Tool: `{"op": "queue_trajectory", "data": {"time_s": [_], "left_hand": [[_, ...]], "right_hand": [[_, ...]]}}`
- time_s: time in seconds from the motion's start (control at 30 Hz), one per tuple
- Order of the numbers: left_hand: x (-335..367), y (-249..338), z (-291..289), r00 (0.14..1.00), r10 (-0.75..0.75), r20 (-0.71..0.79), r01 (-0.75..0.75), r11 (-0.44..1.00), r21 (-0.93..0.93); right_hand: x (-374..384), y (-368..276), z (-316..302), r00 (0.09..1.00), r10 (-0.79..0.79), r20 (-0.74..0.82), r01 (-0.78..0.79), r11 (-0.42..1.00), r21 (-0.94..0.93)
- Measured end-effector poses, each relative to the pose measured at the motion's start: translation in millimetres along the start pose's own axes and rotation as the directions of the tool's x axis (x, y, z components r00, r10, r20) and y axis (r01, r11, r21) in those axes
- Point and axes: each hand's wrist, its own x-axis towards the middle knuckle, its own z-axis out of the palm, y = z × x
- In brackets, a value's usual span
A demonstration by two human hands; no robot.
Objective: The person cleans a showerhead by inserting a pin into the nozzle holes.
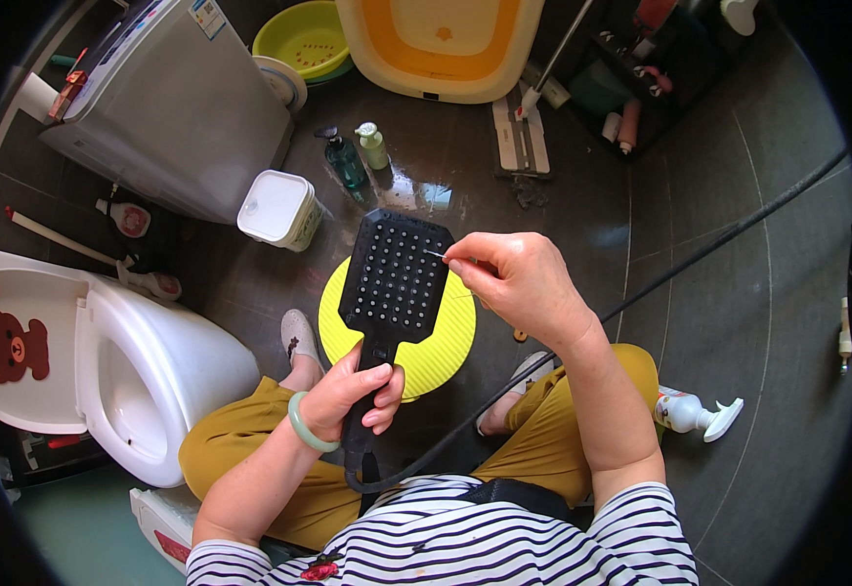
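A black square shower head [397, 270] with rows of pale nozzles faces up in the middle of the view. My left hand [353, 396], with a pale green bangle on its wrist, is wrapped round its handle. A black hose [465, 426] runs from the handle's end across to the upper right. Over the shower head's right edge, my right hand [514, 280] pinches a thin, needle-like pick [434, 254]. The pick's tip is at the nozzles; whether it is inside one I cannot tell. Below the shower head is a round yellow ribbed stool top [446, 356].
A white lidded bucket [277, 207] and two pump bottles [344, 159] stand beyond the stool. To the left are a toilet [143, 376] and a grey washing machine [167, 107]. A spray bottle [685, 410] lies by my right knee; a flat mop [521, 137] rests farther back.
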Motion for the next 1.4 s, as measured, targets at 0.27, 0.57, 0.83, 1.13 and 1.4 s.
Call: {"op": "queue_trajectory", "data": {"time_s": [0.27, 0.57, 0.83, 1.13, 1.4], "left_hand": [[-0.3, -1.6, -2.8, 1.000, 0.013, -0.025, -0.014, 0.999, -0.028], [0.1, -1.3, -2.9, 1.000, -0.006, -0.021, 0.005, 0.999, -0.047], [1.4, -2.6, -2.3, 0.999, -0.012, -0.049, 0.011, 1.000, -0.015], [0.0, -0.9, -0.6, 0.999, -0.002, -0.052, 0.005, 0.999, 0.046], [2.5, -3.9, 1.3, 0.989, -0.005, -0.149, 0.023, 0.993, 0.119]], "right_hand": [[0.8, -0.6, 0.0, 1.000, -0.004, -0.005, 0.004, 1.000, 0.005], [0.8, -0.1, 0.8, 1.000, 0.001, -0.003, -0.001, 1.000, 0.000], [0.7, 4.4, 2.8, 0.996, -0.077, -0.043, 0.076, 0.997, -0.019], [1.1, -3.1, -1.7, 0.998, 0.046, 0.031, -0.047, 0.999, 0.007], [-0.9, -0.1, -0.9, 0.999, -0.043, -0.022, 0.041, 0.997, -0.066]]}}
